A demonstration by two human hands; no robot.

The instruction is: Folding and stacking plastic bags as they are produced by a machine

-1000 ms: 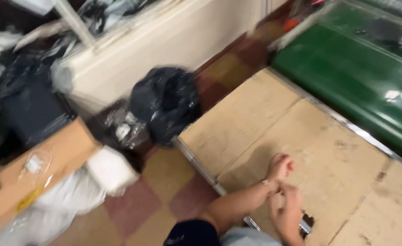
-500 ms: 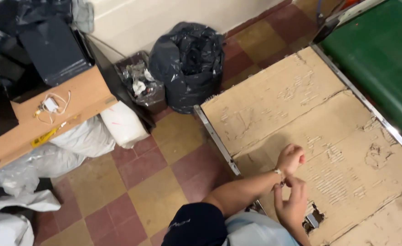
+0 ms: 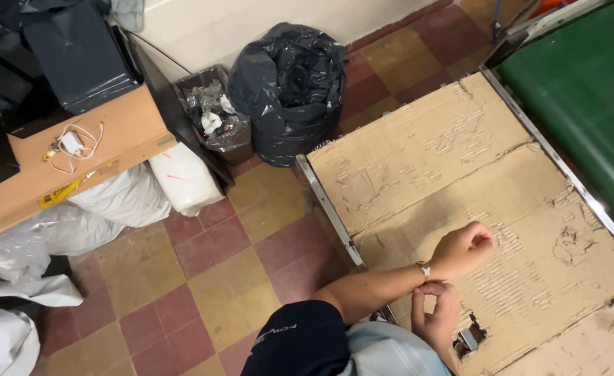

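Here the right hand pinches its fingertips on the wristband of the left arm, a closed grip on that band. The left hand is curled into a loose fist holding nothing, just above the band. Both rest over the worn cardboard sheet (torn and peeling in places) covering the counter. Left of the counter, on the checkered floor, stands a black rubbish bag; right of it lies a green surface.

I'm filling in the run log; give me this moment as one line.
left hand: fisted, resting on cardboard-covered table | right hand: fingers at wristband on left wrist | nearby: black bin bag on floor
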